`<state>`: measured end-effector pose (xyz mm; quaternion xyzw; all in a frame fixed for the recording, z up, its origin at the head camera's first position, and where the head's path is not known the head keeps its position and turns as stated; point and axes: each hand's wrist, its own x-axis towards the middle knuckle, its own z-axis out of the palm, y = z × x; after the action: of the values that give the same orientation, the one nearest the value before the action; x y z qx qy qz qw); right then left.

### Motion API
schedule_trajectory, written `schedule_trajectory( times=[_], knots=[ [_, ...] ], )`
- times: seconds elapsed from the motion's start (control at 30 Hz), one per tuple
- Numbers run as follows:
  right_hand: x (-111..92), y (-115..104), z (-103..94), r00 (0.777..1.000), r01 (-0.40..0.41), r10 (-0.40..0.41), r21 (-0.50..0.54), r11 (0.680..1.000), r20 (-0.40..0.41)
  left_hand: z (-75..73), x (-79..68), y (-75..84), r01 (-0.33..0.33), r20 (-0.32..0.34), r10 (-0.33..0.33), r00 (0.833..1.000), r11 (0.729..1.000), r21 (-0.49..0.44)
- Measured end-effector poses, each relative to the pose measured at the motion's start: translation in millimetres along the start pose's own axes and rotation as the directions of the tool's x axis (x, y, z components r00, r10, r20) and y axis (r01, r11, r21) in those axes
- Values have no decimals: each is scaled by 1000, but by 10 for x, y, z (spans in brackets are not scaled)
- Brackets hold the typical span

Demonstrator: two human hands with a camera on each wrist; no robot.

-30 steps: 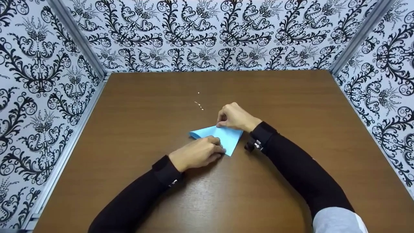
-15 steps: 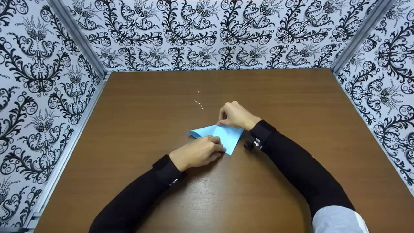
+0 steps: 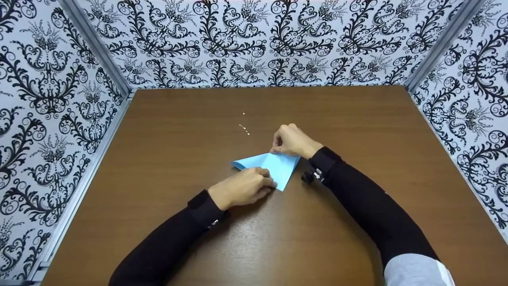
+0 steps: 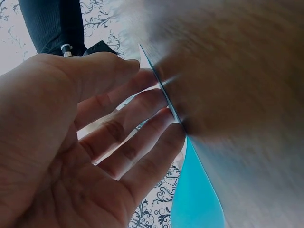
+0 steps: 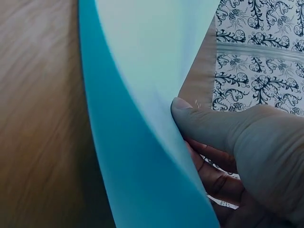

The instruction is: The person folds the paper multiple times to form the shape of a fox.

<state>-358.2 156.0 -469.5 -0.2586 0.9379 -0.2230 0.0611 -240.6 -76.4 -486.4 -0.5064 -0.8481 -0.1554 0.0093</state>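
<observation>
A folded sheet of light blue paper lies on the brown table in the head view, its left side curling up in a loop. On its near edge rests my left hand. In the left wrist view, that hand's fingertips press the paper against the tabletop, with the thumb off the sheet. At the far edge my right hand pinches the paper between thumb and fingers. The right wrist view has the thumb on the pale upper face of the raised, bowed sheet; the fingertips behind are partly hidden.
Small white specks mark the wooden table beyond the hands. Patterned black-and-white walls with grey metal corner posts enclose the back and sides. Dark wrist straps carry small cameras.
My right hand has shifted slightly to the right along the paper's far edge, still pinching it. The left hand stays in about the same place on the paper.
</observation>
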Motion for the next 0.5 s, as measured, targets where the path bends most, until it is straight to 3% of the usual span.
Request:
schedule_trajectory(
  times=[0.17, 0.27, 0.3, 0.5],
  knots=[
    [-6, 48, -35, 1000, -9, 9, 7, 1000, 9, -18, 3, 7, 15, 10, -15, 1000, 1000, -7],
    [-28, 74, -58, 1000, 3, -3, 19, 1000, 7, -20, 5, 13, 20, 10, -20, 1000, 1000, -11],
    [25, 208, 1, 1000, 26, -26, 40, 999, 0, -20, 8, 14, 22, 10, -22, 1000, 1000, -11],
    [-8, 274, -27, 998, 53, -52, 40, 998, -22, -17, 28, 26, 38, 4, -38, 999, 999, -26]
  ],
)
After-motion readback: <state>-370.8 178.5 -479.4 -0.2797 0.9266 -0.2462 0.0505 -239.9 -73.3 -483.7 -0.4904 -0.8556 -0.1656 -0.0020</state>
